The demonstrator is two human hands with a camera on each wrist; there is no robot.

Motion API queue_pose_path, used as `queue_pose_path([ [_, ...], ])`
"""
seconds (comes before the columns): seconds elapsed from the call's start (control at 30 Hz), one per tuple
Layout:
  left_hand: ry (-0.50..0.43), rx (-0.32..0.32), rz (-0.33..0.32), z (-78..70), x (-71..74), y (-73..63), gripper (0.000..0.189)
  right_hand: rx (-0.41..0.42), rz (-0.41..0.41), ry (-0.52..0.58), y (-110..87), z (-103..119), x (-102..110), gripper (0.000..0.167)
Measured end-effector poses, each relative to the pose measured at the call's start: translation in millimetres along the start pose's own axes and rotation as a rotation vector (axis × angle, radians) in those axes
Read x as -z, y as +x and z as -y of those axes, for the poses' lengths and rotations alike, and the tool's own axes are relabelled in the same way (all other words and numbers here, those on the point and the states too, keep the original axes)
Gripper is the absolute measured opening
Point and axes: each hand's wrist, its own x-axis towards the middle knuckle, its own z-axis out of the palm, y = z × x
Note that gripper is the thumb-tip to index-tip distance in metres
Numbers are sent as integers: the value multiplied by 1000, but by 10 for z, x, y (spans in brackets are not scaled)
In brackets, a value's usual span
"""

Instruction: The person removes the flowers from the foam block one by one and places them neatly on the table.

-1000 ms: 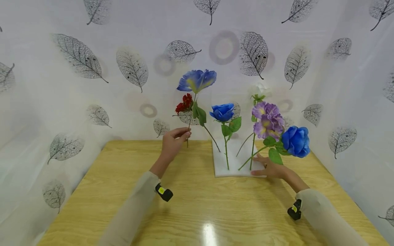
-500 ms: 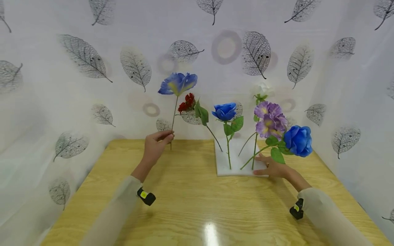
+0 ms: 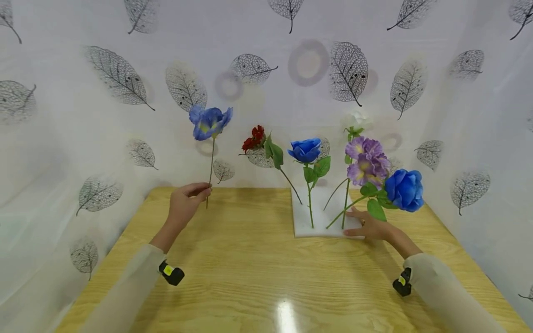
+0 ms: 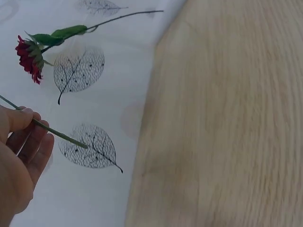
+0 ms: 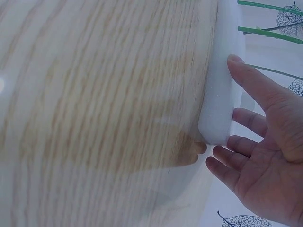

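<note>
One violet-blue flower (image 3: pixel 210 124) leans in the left hand (image 3: pixel 183 207), thumb and fingertips pinching its stem, toward the far left corner of the table (image 3: pixel 233 277). The right hand (image 3: pixel 372 227), fingers spread, touches the near right corner of a white board (image 3: pixel 301 227) by the table's far edge; from it rise a red flower (image 3: pixel 254 139), an upright blue rose (image 3: pixel 305 150), a white flower (image 3: pixel 357 121), a purple flower (image 3: pixel 366 162) and a slanting blue rose (image 3: pixel 404 189).

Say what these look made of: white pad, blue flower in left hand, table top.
White pad: likely plastic foam, matte; thick, fine-grained edge, flower stems standing in it.
Blue flower: probably fabric, matte; ruffled, cloth-like petals. Thin, smooth stem, perhaps plastic-coated wire.
Table top: wood or printed laminate, glossy; grain lines and a bright reflection.
</note>
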Motion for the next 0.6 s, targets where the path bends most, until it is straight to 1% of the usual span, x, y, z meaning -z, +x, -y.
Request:
queue_pose_path([
  [0.13, 156, 23, 7, 53, 128, -64, 25, -3, 0, -3, -5, 7, -3, 92],
  [0.3, 271, 31, 23, 102, 255, -139, 26, -12, 7, -17, -16, 18, -7, 92],
  [0.4, 313, 27, 33, 119, 312, -163, 27, -18, 10, -17, -22, 29, -7, 91],
  [0.5, 333, 32, 43, 125, 360, -176, 28, -24, 4, -18, -24, 43, -10, 92],
  [0.6, 340, 56, 48, 122, 398, -191, 27, -20, -2, -30, -24, 50, -9, 92],
])
